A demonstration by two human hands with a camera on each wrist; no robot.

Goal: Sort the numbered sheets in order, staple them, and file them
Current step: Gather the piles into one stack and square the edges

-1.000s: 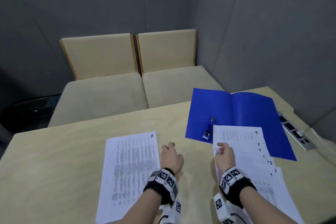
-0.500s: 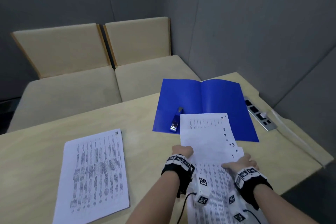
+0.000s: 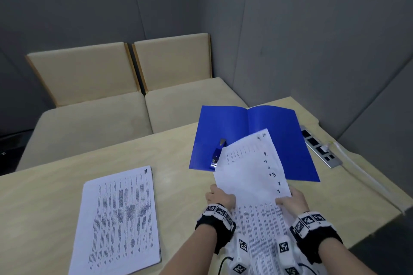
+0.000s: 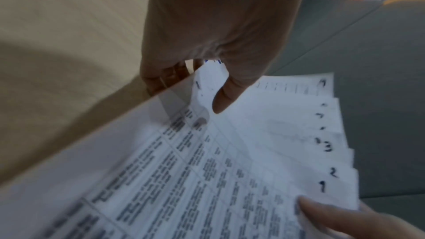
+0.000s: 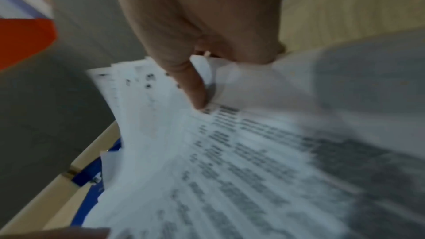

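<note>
Sheets, fanned with handwritten numbers stepping down the right edge, are raised off the worktop, long axis running near to far and tilted slightly left. Left hand and right hand pinch the fan's side edges. Its far end overlaps the open blue folder and partly hides the blue stapler. Sheet 11 lies left.

Pale wood table, printed sheets, open blue folder, power strip
</note>
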